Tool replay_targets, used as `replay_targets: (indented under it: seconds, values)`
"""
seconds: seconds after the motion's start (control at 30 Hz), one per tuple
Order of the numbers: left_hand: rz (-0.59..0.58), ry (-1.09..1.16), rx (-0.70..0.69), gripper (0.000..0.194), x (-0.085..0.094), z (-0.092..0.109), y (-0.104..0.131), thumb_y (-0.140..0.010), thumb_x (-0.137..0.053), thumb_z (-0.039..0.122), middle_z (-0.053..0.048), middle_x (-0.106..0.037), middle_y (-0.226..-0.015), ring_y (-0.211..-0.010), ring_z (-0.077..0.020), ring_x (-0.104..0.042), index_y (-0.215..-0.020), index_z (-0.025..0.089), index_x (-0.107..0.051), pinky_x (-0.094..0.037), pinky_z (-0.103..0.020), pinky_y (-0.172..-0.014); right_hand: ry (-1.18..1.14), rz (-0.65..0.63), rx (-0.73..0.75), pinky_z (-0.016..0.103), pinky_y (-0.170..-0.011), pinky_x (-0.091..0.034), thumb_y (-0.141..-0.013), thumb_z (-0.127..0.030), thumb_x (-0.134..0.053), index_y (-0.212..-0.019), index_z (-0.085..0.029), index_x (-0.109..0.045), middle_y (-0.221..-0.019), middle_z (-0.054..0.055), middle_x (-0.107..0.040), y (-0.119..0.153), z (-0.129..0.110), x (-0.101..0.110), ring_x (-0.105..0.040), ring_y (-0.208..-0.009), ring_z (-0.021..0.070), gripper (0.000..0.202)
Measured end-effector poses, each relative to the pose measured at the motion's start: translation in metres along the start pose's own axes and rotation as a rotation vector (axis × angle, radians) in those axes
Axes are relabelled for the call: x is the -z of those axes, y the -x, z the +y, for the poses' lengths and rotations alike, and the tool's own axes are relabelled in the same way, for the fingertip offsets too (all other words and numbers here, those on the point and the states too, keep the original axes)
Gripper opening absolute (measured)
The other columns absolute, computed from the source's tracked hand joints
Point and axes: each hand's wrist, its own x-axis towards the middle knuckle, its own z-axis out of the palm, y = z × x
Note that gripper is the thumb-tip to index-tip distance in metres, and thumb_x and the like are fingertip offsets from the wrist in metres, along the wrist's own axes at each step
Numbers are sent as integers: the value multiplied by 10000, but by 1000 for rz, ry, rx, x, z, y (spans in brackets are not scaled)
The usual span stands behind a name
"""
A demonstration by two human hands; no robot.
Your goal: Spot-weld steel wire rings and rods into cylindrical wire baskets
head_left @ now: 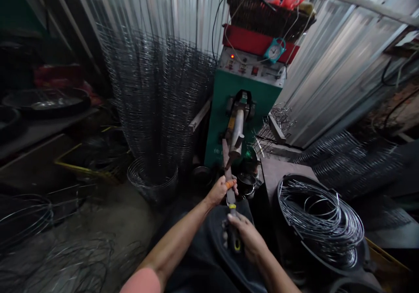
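My right hand is wrapped round the dark handle of a long flat metal file, whose grip has yellow parts. Further up, my left hand closes round the file's blade; an orange band circles one of its fingers. The blade points away from me, its far end beside the tip of the metal arm on a green spot-welding machine. Whether the blade touches the tip, I cannot tell for sure. Dark cloth covers my lap beneath both hands.
Tall stacks of wire baskets stand left of the machine. At right, a black tub holds a coil of wire rings. A teal clock and a filled dark basket are on top. Loose wire litters the left floor.
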Motion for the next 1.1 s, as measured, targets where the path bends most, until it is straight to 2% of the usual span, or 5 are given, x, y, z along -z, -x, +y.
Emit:
replay_targets:
  seconds: [0.23,0.43,0.63,0.87,1.1]
  values:
    - [101,367,143,474,-20,-10,28,-688,-635,486,-35,-602,-705,-588,-164,-608,-977,147,-473,-482,-324,-597,163,10,120,172,-321,-323,-611,-508,-673,-834,-194,-425,-470,-107,-411,7,16,1,-369,-329,58,458]
    - [137,124,122,379,-28,-9,43,-596,-728,367,75,-468,-513,-401,-68,-453,-771,172,-454,-427,-241,-493,237,-11,144,200,-339,-320,-625,-386,-644,-865,-183,-452,-436,-81,-458,-3,13,-2,-376,-318,88,369]
    - [27,84,195,369,-33,-43,90,-659,-663,444,75,-466,-522,-377,-71,-427,-782,196,-418,-409,-260,-472,140,108,221,265,-687,-483,-528,-281,-711,-883,-200,-541,-799,38,-616,28,73,27,-601,-803,198,401]
    - [43,63,69,222,-24,-8,27,-703,-616,321,66,-410,-496,-390,-64,-373,-665,198,-435,-342,-237,-451,262,63,189,220,-367,-354,-616,-399,-634,-844,-202,-473,-448,-81,-438,-18,18,4,-379,-340,99,341]
    - [-43,35,152,322,-20,-36,71,-674,-653,433,45,-473,-538,-431,-85,-439,-775,181,-480,-364,-239,-458,228,244,229,336,-781,-477,-488,-321,-755,-945,-217,-557,-928,80,-618,14,62,27,-556,-997,268,509]
